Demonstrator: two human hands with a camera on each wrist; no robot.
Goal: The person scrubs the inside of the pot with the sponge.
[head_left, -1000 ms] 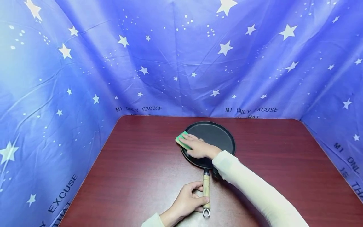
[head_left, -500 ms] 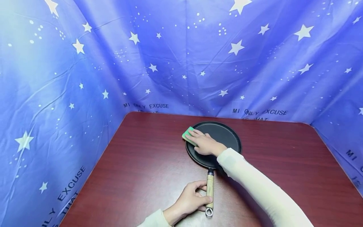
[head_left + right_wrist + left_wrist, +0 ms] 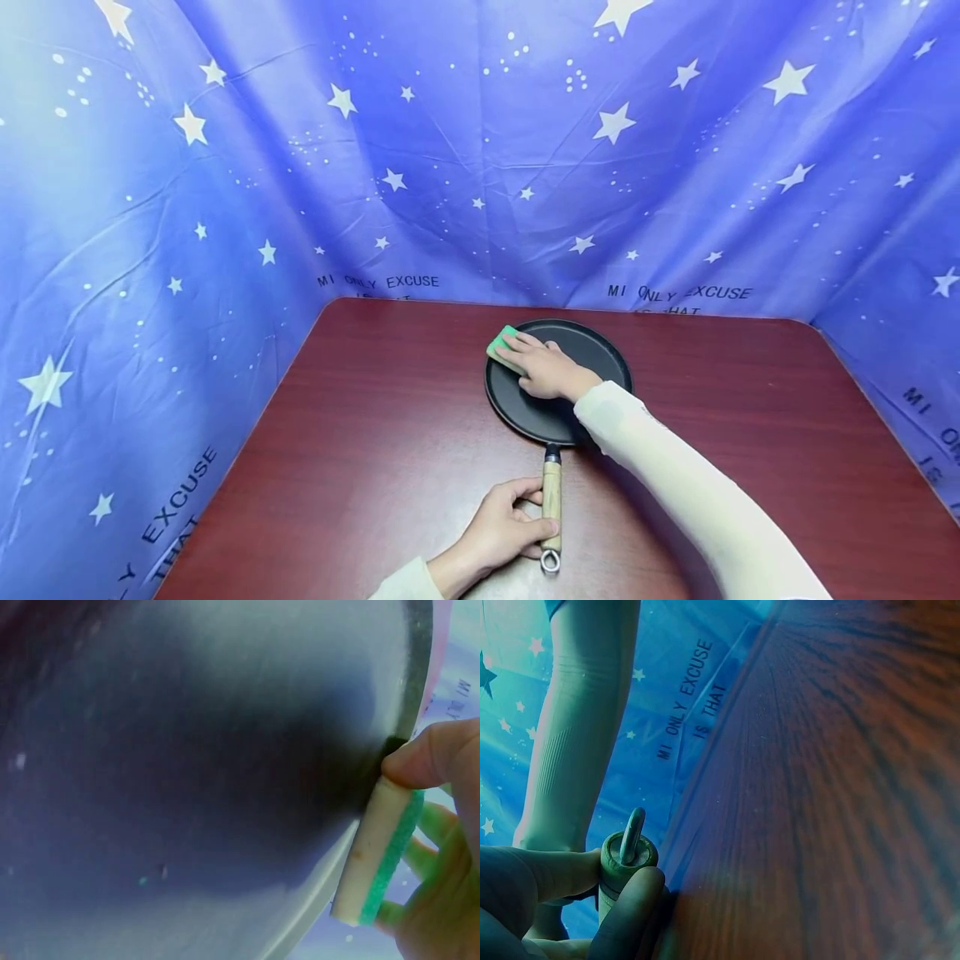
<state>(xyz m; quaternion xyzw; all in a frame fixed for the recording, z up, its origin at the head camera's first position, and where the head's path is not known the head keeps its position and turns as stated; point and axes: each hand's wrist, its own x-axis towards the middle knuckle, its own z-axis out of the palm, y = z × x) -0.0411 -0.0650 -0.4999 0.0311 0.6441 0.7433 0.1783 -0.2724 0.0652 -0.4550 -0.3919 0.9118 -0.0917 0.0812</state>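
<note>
A round black frying pan [image 3: 528,417] lies on the table, its wooden handle [image 3: 551,492] pointing toward me. My left hand [image 3: 495,529] grips that handle near its end, thumb on top. In the left wrist view the handle's metal hanging loop [image 3: 633,836] sticks up between thumb and finger. My right hand [image 3: 546,371] holds a green-and-cream sponge [image 3: 502,340] against the pan's far left rim, fingers spread over the green side. In the right wrist view, the thumb presses one end of the sponge, with the other fingers behind its green layer.
The dark red wooden table [image 3: 375,417] extends on both sides of the pan. A blue cloth with white stars [image 3: 480,167] hangs behind and on both sides, close to the table's edges. My right sleeve [image 3: 675,467] crosses the table's right part.
My right hand has slid the sponge along the pan's left rim, away from me and slightly right. My left hand keeps its grip on the handle. The head view has shifted a little.
</note>
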